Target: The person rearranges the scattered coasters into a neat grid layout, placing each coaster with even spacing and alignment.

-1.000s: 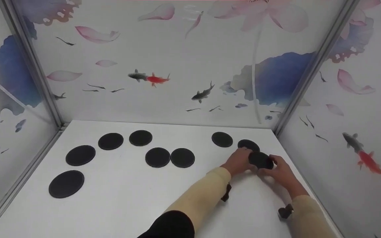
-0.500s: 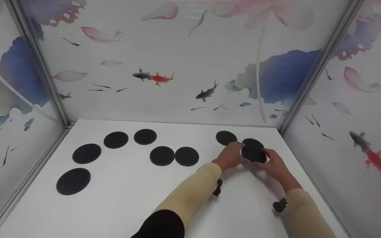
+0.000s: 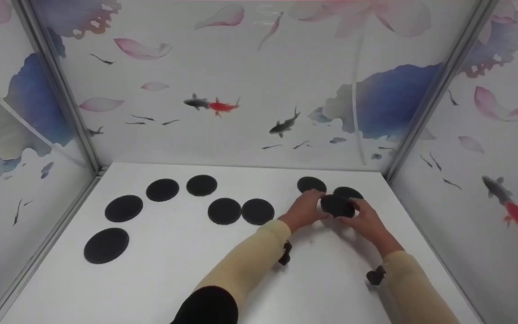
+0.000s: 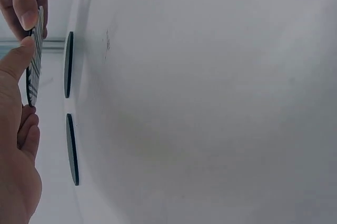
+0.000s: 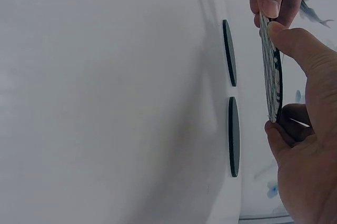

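Between both hands, a round black coaster (image 3: 337, 206) is held up off the white table. My left hand (image 3: 303, 209) pinches its left edge, and my right hand (image 3: 369, 223) pinches its right edge. In the left wrist view the coaster (image 4: 34, 69) appears nearly edge-on, with a striped pattern on its underside; the right wrist view shows that patterned face of the coaster (image 5: 269, 71) too. Just behind the hands lie two more black coasters, one at the left (image 3: 311, 184) and one at the right (image 3: 348, 193), the latter partly covered by the held one.
Two touching coasters, a left one (image 3: 224, 211) and a right one (image 3: 258, 211), lie mid-table. Several others, such as a near coaster (image 3: 106, 245), curve along the left side. Printed panels (image 3: 241, 135) in metal frames enclose the white table (image 3: 160, 279) at back and sides.
Both hands have carried the coaster leftward and slightly away, nearer the two back coasters. The camera view has shifted a little. The table's other coasters keep their places.
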A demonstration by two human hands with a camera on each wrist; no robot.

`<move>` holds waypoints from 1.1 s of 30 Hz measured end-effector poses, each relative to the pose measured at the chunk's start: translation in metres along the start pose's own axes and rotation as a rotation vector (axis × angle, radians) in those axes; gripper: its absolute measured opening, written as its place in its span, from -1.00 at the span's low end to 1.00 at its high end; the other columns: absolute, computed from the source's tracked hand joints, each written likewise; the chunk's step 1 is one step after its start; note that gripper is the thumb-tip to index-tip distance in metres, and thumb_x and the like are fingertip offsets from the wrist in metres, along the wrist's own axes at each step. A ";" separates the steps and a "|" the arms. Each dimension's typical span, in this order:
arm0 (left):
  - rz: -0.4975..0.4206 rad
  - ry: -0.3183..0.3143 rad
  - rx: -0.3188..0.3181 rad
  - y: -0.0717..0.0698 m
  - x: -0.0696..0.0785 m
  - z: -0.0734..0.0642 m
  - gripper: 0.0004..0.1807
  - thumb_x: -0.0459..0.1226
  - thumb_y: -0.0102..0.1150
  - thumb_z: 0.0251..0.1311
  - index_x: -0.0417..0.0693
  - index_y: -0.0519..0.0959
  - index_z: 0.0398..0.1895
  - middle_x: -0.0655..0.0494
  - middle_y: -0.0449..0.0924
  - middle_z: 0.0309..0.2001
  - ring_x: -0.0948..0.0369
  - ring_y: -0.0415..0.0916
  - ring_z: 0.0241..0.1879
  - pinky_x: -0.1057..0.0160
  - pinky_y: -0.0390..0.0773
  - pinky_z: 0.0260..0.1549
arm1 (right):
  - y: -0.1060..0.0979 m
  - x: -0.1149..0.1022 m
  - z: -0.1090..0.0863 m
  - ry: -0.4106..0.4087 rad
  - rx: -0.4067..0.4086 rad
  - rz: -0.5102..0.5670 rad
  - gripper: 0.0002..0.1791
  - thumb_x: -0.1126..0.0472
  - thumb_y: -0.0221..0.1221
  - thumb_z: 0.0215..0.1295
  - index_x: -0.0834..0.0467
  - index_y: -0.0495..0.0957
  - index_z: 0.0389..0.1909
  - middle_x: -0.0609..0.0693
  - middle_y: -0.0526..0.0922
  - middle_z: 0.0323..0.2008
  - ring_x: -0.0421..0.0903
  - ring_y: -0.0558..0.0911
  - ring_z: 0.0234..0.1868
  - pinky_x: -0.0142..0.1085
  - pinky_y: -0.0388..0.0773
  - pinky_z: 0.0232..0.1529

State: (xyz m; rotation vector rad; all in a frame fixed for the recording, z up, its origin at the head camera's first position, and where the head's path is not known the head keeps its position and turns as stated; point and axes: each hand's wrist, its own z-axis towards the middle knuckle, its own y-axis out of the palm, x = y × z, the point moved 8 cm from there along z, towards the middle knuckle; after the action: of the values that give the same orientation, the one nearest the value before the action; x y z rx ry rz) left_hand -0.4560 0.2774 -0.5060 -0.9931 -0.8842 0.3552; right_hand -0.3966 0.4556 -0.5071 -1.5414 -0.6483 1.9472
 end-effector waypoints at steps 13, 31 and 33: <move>0.008 0.014 0.017 -0.025 -0.018 -0.016 -0.15 0.18 0.41 0.11 0.03 0.40 0.41 0.14 0.41 0.37 0.23 0.29 0.40 0.27 0.26 0.38 | 0.021 -0.024 0.010 -0.026 0.008 -0.006 -0.01 -0.04 0.51 0.09 0.38 0.27 0.39 0.32 0.39 0.31 0.24 0.41 0.35 0.11 0.32 0.36; 0.023 0.009 0.059 -0.053 -0.042 -0.032 -0.15 0.18 0.42 0.10 -0.01 0.43 0.39 0.11 0.48 0.28 0.19 0.38 0.31 0.26 0.34 0.32 | 0.044 -0.052 0.025 -0.068 -0.002 -0.032 -0.04 -0.15 0.51 0.05 0.29 0.37 0.35 0.26 0.43 0.30 0.20 0.38 0.37 0.13 0.29 0.37; 0.012 0.000 0.063 -0.055 -0.046 -0.034 -0.16 0.17 0.43 0.10 -0.01 0.44 0.38 0.12 0.49 0.28 0.20 0.38 0.31 0.26 0.34 0.31 | 0.048 -0.054 0.027 -0.066 -0.006 -0.032 -0.03 -0.17 0.51 0.04 0.27 0.38 0.35 0.26 0.43 0.30 0.20 0.38 0.36 0.13 0.29 0.37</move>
State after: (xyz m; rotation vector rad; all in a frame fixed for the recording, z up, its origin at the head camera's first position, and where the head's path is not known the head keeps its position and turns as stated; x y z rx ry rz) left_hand -0.4640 0.1997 -0.4901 -0.9411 -0.8622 0.3907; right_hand -0.4199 0.3825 -0.4956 -1.4667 -0.7035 1.9807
